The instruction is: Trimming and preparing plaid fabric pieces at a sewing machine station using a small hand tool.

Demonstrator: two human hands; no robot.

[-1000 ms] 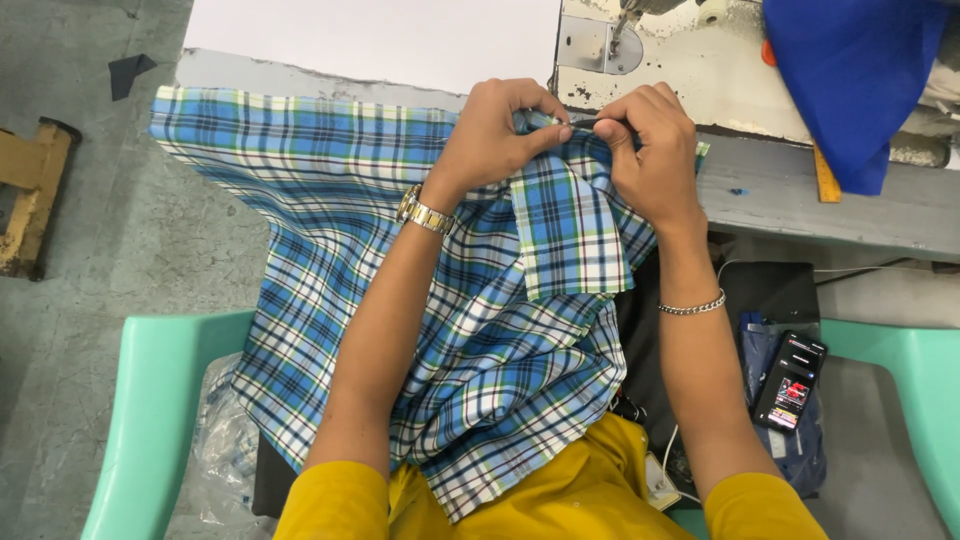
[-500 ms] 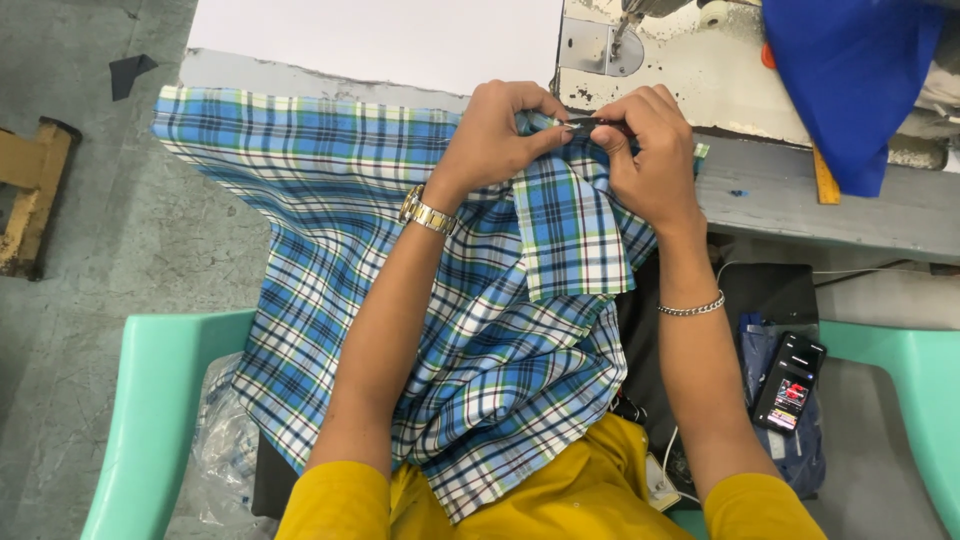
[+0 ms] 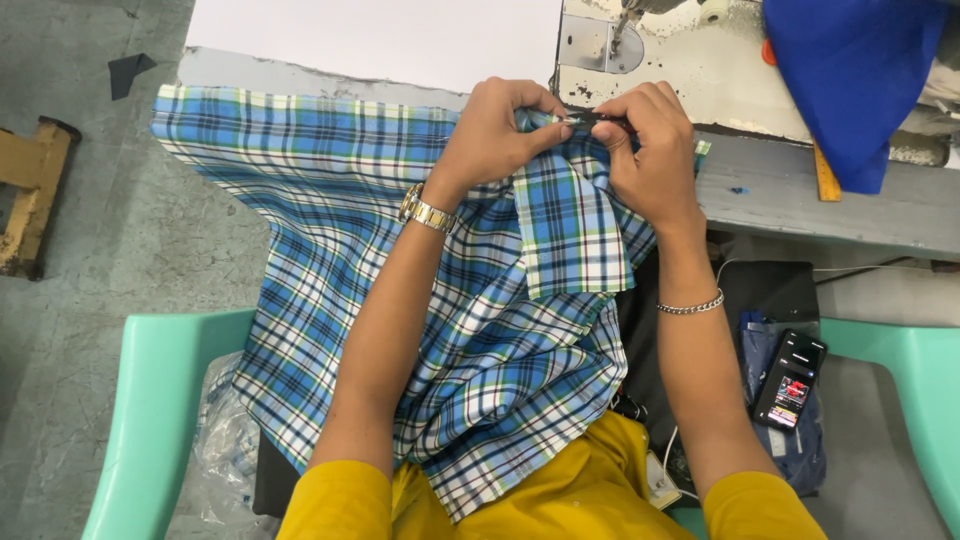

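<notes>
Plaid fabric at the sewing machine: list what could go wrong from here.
1. The left hand and right hand pinch the plaid fabric just in front of the needle; fingers could drift under it.
2. The loose fabric hangs off the table edge; its weight may drag the seam crooked.

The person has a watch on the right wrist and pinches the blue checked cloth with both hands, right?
Not quite. The head view shows the watch on the left wrist; the right wrist wears a thin silver bracelet. The rest holds: the left hand and the right hand both pinch the blue checked cloth.
</notes>
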